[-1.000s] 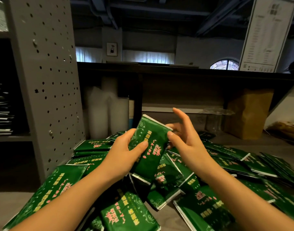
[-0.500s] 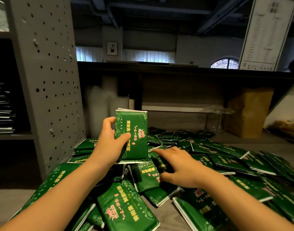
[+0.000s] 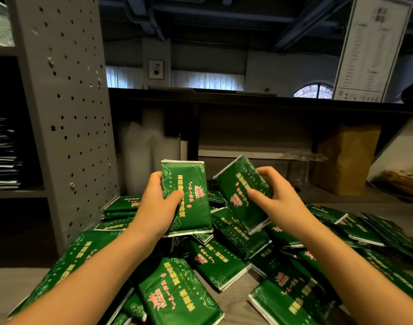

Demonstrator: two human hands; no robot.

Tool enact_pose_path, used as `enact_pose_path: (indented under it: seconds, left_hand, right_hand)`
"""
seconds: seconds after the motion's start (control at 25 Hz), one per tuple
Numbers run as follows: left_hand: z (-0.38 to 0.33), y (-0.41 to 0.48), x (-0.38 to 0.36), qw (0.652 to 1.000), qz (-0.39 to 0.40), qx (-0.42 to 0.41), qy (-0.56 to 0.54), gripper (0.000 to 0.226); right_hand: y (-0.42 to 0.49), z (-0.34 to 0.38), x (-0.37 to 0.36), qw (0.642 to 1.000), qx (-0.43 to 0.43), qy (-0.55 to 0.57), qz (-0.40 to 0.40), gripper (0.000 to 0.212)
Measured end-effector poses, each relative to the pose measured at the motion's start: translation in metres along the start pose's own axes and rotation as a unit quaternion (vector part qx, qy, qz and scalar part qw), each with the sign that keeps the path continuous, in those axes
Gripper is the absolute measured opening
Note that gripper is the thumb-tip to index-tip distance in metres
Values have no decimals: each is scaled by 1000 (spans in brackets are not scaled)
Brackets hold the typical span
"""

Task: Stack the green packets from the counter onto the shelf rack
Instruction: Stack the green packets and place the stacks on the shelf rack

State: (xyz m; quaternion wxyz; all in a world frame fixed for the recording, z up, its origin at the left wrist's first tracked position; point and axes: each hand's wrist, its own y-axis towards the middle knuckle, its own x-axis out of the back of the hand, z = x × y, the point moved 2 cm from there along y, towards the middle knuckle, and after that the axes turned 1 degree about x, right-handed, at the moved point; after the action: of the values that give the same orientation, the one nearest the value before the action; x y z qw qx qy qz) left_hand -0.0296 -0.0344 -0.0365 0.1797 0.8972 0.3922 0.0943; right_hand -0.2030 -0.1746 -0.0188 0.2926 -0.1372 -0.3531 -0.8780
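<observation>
Left hand [image 3: 157,202] grips an upright small stack of packets [image 3: 186,198]; right hand [image 3: 277,202] pinches a tilted packet [image 3: 241,191] beside it, above the heap [image 3: 215,261] on the counter [image 3: 238,308]. Careless merging could let the slick wrappers slide out.

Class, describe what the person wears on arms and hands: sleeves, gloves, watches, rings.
Nothing worn shows. The left hand and right hand are bare: no gloves, no visible rings. The left forearm and right forearm are bare to the frame's edge, without sleeves, watch or bracelet.
</observation>
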Motion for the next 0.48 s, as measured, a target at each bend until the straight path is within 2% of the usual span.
enact_pose_path:
  seconds: [0.08, 0.2, 0.36, 0.48]
  left_hand:
    - [1, -1, -2, 1000, 6, 2, 9, 21]
    - [2, -4, -4, 1000, 5, 0, 15, 19]
    - [2, -10, -12, 999, 12, 14, 39, 12]
    - [3, -13, -22, 997, 59, 49, -1, 11]
  right_hand:
    - [-3, 6, -4, 993, -10, 111, -36, 17]
    - [-8, 10, -17, 984, -36, 173, -39, 11]
    - [-18, 9, -44, 989, -54, 135, 22, 11]
    - [-21, 10, -57, 991, -35, 120, 45, 26]
